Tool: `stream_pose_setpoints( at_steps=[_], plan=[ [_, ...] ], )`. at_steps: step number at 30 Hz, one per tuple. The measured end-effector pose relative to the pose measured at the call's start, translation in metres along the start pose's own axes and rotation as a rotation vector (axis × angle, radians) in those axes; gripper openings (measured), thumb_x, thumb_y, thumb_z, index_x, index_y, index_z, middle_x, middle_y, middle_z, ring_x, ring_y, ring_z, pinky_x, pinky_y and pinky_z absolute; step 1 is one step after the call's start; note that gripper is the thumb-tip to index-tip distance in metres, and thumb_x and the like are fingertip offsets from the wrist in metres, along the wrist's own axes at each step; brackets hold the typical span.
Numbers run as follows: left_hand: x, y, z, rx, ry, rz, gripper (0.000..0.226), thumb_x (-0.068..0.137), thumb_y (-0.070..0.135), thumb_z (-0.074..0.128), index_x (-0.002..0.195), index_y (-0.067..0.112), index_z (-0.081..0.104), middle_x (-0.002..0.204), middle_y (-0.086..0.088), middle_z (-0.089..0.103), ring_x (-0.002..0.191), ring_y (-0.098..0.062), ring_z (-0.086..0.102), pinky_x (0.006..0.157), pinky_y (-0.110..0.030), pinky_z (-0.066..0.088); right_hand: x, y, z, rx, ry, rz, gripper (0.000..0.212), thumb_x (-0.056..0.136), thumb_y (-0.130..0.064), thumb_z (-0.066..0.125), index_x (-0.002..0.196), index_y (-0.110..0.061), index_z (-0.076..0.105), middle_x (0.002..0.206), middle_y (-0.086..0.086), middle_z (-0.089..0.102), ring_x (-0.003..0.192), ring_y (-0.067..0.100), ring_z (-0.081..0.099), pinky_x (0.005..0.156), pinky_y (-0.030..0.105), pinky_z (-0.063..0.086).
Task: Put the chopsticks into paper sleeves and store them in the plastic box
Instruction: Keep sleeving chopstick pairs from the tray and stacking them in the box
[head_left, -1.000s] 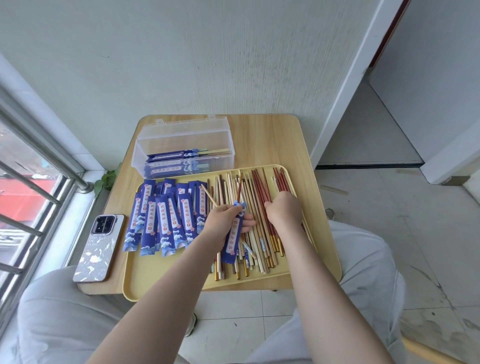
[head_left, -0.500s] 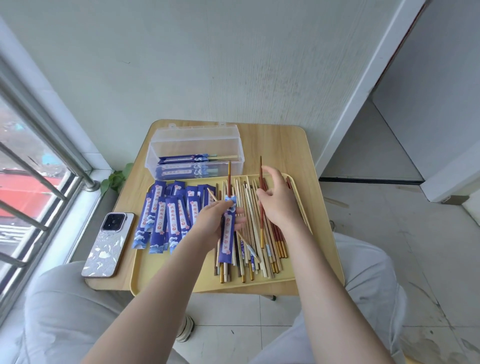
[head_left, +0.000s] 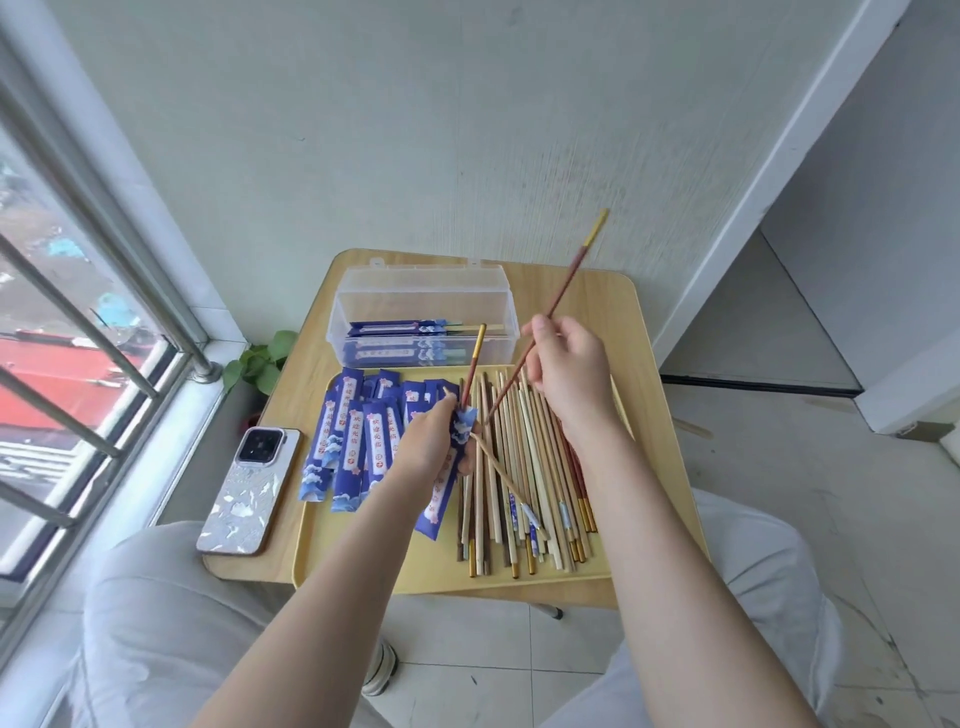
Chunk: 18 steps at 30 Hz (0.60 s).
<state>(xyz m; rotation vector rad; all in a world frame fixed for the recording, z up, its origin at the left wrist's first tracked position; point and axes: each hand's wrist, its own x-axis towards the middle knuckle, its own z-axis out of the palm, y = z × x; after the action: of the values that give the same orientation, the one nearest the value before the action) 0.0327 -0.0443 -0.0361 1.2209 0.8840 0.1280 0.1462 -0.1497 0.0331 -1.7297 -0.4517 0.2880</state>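
Observation:
My left hand (head_left: 427, 446) grips a blue paper sleeve (head_left: 440, 499) over the yellow tray (head_left: 363, 561); a red chopstick with a gold end (head_left: 474, 364) sticks up out of the sleeve's top. My right hand (head_left: 566, 374) pinches a second red chopstick (head_left: 563, 291), tilted, its gold end high at the upper right and its thin tip down beside the sleeve's mouth. Several loose chopsticks (head_left: 530, 478) lie on the tray's right half. Empty blue sleeves (head_left: 358, 441) are piled on its left. The clear plastic box (head_left: 423, 312) behind the tray holds a few sleeved pairs.
A phone (head_left: 249, 488) lies on the small wooden table (head_left: 613, 332) left of the tray. A window with metal bars (head_left: 78, 364) is at the left, a wall behind the table, and a green plant (head_left: 260, 364) by the table's far left corner. My knees sit under the table's near edge.
My right hand has lifted a red chopstick off the pile and swung it upright, tip toward the sleeve. My left hand holds the sleeve a little higher. The camera has tilted up.

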Motion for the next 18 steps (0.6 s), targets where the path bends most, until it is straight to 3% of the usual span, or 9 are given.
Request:
stream_pose_setpoints(
  at_steps=[3, 7, 10, 12, 14, 16, 18],
  plan=[
    [0.000, 0.001, -0.005, 0.001, -0.038, 0.036, 0.046, 0.102, 0.039, 0.042, 0.075, 0.010, 0.065, 0.064, -0.013, 0.055, 0.046, -0.020, 0.048, 0.054, -0.030, 0.041, 0.005, -0.003, 0.010, -0.059, 0.038, -0.054, 0.027, 0.107, -0.022, 0.042, 0.091, -0.009, 0.060, 0.053, -0.005, 0.051, 0.045, 0.004, 0.045, 0.054, 0.022, 0.039],
    [-0.002, 0.002, -0.004, 0.047, -0.074, 0.064, 0.045, 0.102, 0.040, 0.043, 0.080, 0.008, 0.066, 0.062, -0.012, 0.054, 0.047, -0.020, 0.046, 0.053, -0.030, 0.041, 0.007, -0.004, 0.014, -0.083, 0.050, -0.081, 0.026, 0.107, -0.021, 0.040, 0.089, -0.014, 0.058, 0.054, -0.004, 0.051, 0.044, 0.001, 0.045, 0.052, 0.014, 0.037],
    [-0.004, 0.008, -0.002, 0.034, -0.106, 0.086, 0.045, 0.103, 0.038, 0.041, 0.083, 0.005, 0.064, 0.058, -0.008, 0.053, 0.047, -0.020, 0.044, 0.052, -0.030, 0.040, 0.006, -0.004, 0.017, -0.103, 0.017, -0.068, 0.027, 0.107, -0.022, 0.040, 0.090, -0.012, 0.059, 0.055, -0.002, 0.052, 0.045, 0.001, 0.045, 0.053, 0.018, 0.039],
    [-0.005, 0.013, 0.002, -0.013, -0.091, 0.111, 0.044, 0.104, 0.036, 0.041, 0.086, 0.004, 0.064, 0.056, -0.006, 0.054, 0.046, -0.019, 0.044, 0.051, -0.030, 0.039, 0.003, -0.004, 0.018, -0.186, -0.081, -0.039, 0.028, 0.106, -0.025, 0.042, 0.090, -0.011, 0.061, 0.059, 0.002, 0.057, 0.048, 0.006, 0.047, 0.056, 0.028, 0.044],
    [-0.005, 0.017, 0.005, -0.019, -0.055, 0.144, 0.043, 0.105, 0.035, 0.041, 0.085, 0.005, 0.064, 0.055, -0.004, 0.054, 0.046, -0.017, 0.044, 0.049, -0.029, 0.038, 0.000, -0.006, 0.013, -0.423, -0.299, 0.034, 0.033, 0.104, -0.034, 0.045, 0.089, -0.011, 0.064, 0.067, 0.004, 0.066, 0.052, 0.012, 0.053, 0.063, 0.038, 0.050],
    [-0.004, 0.019, 0.005, 0.042, -0.009, 0.177, 0.042, 0.105, 0.036, 0.041, 0.084, 0.006, 0.063, 0.053, -0.004, 0.053, 0.045, -0.015, 0.045, 0.046, -0.025, 0.039, -0.002, -0.010, 0.006, -0.616, -0.506, 0.147, 0.041, 0.102, -0.046, 0.047, 0.093, -0.012, 0.068, 0.073, 0.002, 0.072, 0.054, 0.014, 0.058, 0.062, 0.034, 0.051],
    [-0.003, 0.020, 0.002, 0.113, 0.025, 0.201, 0.043, 0.105, 0.035, 0.040, 0.081, 0.007, 0.063, 0.051, -0.003, 0.051, 0.043, -0.014, 0.044, 0.044, -0.022, 0.038, 0.000, -0.013, 0.002, -0.594, -0.460, 0.177, 0.045, 0.101, -0.050, 0.047, 0.112, -0.011, 0.066, 0.079, 0.003, 0.073, 0.056, 0.015, 0.062, 0.059, 0.032, 0.053]
  ],
)
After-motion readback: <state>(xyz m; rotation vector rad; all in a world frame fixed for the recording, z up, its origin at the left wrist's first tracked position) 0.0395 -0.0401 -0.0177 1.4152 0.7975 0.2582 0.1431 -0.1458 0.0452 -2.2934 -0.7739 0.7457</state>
